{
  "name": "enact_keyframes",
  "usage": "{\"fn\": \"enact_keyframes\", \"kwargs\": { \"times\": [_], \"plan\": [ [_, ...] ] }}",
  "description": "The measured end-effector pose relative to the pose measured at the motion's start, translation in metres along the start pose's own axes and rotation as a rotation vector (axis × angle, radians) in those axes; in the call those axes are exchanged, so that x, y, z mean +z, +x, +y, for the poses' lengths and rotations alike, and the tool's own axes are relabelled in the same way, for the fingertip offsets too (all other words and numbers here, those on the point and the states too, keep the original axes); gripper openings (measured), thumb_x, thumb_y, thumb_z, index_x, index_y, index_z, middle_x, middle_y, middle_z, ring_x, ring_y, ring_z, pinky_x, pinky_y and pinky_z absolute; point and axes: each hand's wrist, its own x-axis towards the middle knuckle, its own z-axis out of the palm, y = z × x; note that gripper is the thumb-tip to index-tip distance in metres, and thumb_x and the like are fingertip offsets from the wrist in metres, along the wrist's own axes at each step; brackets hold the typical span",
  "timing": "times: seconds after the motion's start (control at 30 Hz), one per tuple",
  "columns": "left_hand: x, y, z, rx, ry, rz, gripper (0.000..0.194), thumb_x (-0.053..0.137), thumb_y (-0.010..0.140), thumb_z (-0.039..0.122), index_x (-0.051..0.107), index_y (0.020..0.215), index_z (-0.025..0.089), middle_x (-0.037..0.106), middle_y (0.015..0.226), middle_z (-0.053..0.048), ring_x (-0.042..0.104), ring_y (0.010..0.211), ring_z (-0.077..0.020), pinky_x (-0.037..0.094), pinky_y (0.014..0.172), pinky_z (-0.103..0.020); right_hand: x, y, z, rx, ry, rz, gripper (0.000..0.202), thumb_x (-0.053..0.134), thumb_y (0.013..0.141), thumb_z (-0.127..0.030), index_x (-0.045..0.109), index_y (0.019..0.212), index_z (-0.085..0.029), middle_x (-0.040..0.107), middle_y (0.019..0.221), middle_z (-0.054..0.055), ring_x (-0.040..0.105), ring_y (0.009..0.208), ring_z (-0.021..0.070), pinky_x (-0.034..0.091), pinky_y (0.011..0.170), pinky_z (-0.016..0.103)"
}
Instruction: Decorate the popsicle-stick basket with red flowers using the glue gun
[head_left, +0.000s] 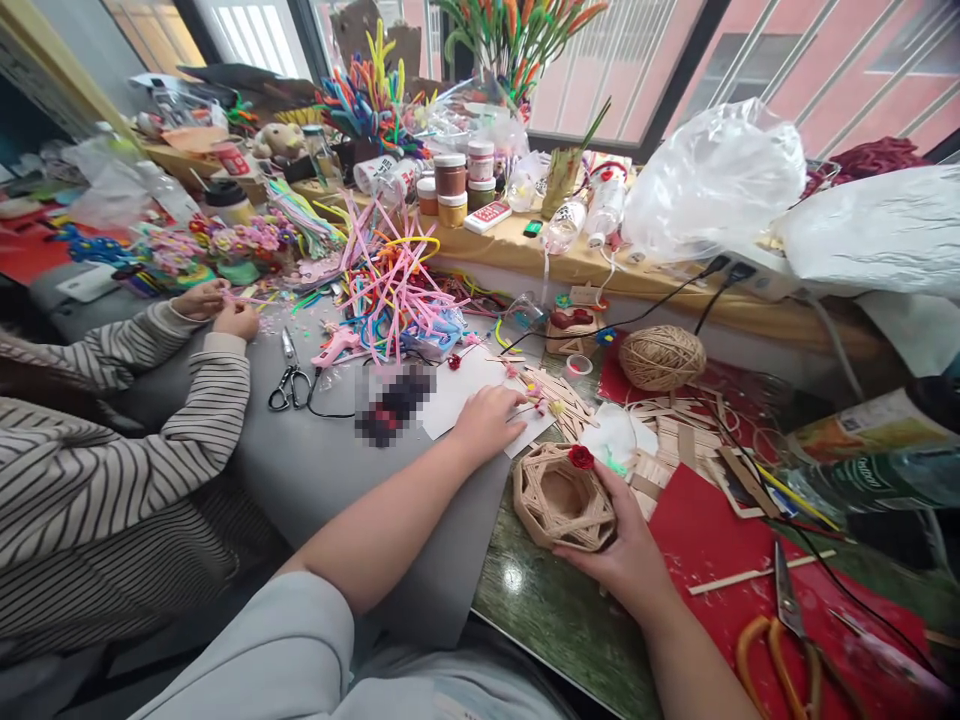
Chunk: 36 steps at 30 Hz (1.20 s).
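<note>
My right hand [630, 545] grips a small many-sided craft-stick basket [531, 503] by its right side, thumb near the top and fingers underneath. The basket is tan, with crossed strips around a round hollow. A red rose [580, 457] sits on its far rim, close to my thumb. Reaching over white paper [442, 405], my left hand [491, 425] has its fingers stretched out and nothing visible in them. Beyond its fingertips lie small pink and yellow flowers [541, 397] and loose craft sticks [566, 400].
To the left, a co-worker's hands [236, 318] hold something pink. Black-handled scissors [289, 385] lie nearby, orange-handled scissors [784, 620] at lower right. A twine ball [663, 358], tape roll [578, 367], red sheet [697, 530], plastic bottle [885, 480] and pipe cleaners [397, 290] crowd the table.
</note>
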Motion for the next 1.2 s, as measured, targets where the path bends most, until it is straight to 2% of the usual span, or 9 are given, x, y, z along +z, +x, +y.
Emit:
{"fn": "enact_keyframes", "kwargs": {
  "times": [0.13,0.27,0.5,0.67,0.77,0.83,0.9,1.03,1.2],
  "plan": [
    [0.003,0.001,-0.004,0.014,-0.011,-0.025,0.016,0.070,0.090,0.021,0.076,0.105,0.024,0.077,0.105,-0.007,0.066,0.106,-0.0279,0.050,0.099,-0.044,0.000,0.000,0.000,0.004,0.010,0.000,0.118,0.097,0.068,-0.048,0.032,0.165,-0.035,0.040,0.166,0.012,0.039,0.154,0.0428,0.030,0.129,0.066],
    [-0.001,0.002,-0.004,0.016,-0.058,-0.004,0.019,0.062,0.094,0.017,0.075,0.107,0.023,0.077,0.107,-0.006,0.068,0.095,-0.0224,0.052,0.092,-0.037,0.000,0.000,0.000,0.032,0.025,0.001,0.118,0.097,0.067,-0.049,0.032,0.165,-0.035,0.039,0.167,0.012,0.039,0.154,0.0431,0.030,0.128,0.067],
    [-0.001,-0.002,0.002,-0.017,-0.156,0.039,0.015,0.067,0.094,0.029,0.076,0.105,0.023,0.077,0.100,-0.003,0.066,0.078,-0.0187,0.052,0.077,-0.034,-0.001,0.001,-0.001,0.024,0.030,-0.013,0.117,0.097,0.067,-0.049,0.034,0.164,-0.035,0.040,0.167,0.012,0.039,0.155,0.0427,0.031,0.128,0.066],
    [-0.003,-0.002,0.008,-0.047,-0.270,0.094,0.015,0.064,0.097,0.032,0.075,0.097,0.022,0.077,0.097,-0.004,0.066,0.081,-0.0190,0.052,0.080,-0.033,-0.002,0.002,-0.007,0.010,0.028,0.002,0.118,0.098,0.066,-0.050,0.034,0.164,-0.035,0.041,0.166,0.013,0.040,0.154,0.0420,0.029,0.129,0.066],
    [-0.005,0.001,0.010,-0.104,-0.437,0.187,0.021,0.061,0.100,0.037,0.073,0.103,0.020,0.076,0.098,-0.005,0.066,0.084,-0.0182,0.052,0.079,-0.032,-0.003,0.003,-0.012,0.006,0.024,-0.011,0.121,0.099,0.065,-0.051,0.033,0.164,-0.034,0.041,0.166,0.013,0.040,0.155,0.0405,0.030,0.130,0.062],
    [-0.005,0.004,0.009,-0.226,-0.757,0.281,0.021,0.073,0.092,0.039,0.074,0.098,0.019,0.073,0.089,-0.004,0.064,0.080,-0.0162,0.051,0.076,-0.029,-0.004,0.004,-0.012,0.012,0.014,-0.020,0.122,0.099,0.065,-0.052,0.032,0.165,-0.034,0.039,0.168,0.013,0.038,0.156,0.0400,0.029,0.131,0.062],
    [-0.004,0.008,0.007,-0.321,-1.012,0.322,0.025,0.080,0.086,0.040,0.074,0.096,0.018,0.071,0.086,-0.002,0.060,0.074,-0.0126,0.048,0.071,-0.025,-0.005,0.005,-0.012,0.017,0.012,-0.023,0.122,0.099,0.065,-0.052,0.031,0.165,-0.034,0.037,0.169,0.012,0.036,0.157,0.0394,0.029,0.131,0.061],
    [-0.001,0.011,0.006,-0.403,-1.203,0.285,0.034,0.082,0.083,0.045,0.071,0.100,0.019,0.069,0.089,-0.001,0.055,0.065,-0.0064,0.044,0.061,-0.020,-0.007,0.004,-0.012,0.021,0.009,-0.020,0.123,0.099,0.065,-0.052,0.031,0.165,-0.035,0.036,0.170,0.012,0.035,0.158,0.0389,0.028,0.132,0.061],
    [0.000,0.009,0.010,-0.494,-1.353,0.184,0.038,0.084,0.081,0.045,0.071,0.106,0.020,0.072,0.094,-0.002,0.058,0.064,-0.0046,0.047,0.061,-0.017,-0.007,0.005,-0.014,0.012,0.031,-0.027,0.121,0.098,0.066,-0.053,0.032,0.165,-0.034,0.036,0.169,0.013,0.036,0.158,0.0387,0.031,0.131,0.060]
  ]
}}
